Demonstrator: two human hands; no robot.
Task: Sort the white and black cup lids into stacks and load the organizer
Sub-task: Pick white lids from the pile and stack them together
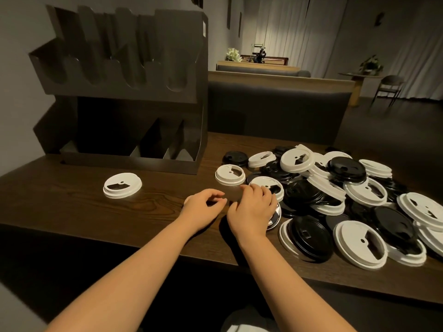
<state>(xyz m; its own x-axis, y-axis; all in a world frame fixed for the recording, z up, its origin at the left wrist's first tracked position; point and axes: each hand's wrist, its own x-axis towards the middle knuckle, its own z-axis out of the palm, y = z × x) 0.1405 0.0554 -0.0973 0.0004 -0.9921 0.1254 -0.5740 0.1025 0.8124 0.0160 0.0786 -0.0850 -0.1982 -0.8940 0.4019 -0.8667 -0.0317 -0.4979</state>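
A black cardboard organizer (143, 92) with empty slots stands at the back left of the dark wooden table (72, 212). One white lid (122, 185) lies alone in front of it, and another white lid (230, 174) sits near the organizer's right corner. A big mixed pile of white and black lids (335, 200) covers the right side. My right hand (254, 209) lies with curled fingers over a shiny black lid (275, 218) at the pile's left edge. My left hand (203, 207) is beside it with curled fingers over a pale sliver; whether it holds anything is hidden.
Behind the table runs a dark padded bench back (275, 109). Farther off are more benches, a round table with a plant (370, 65) and a chair (388, 87). The table's near edge (143, 245) crosses under my forearms.
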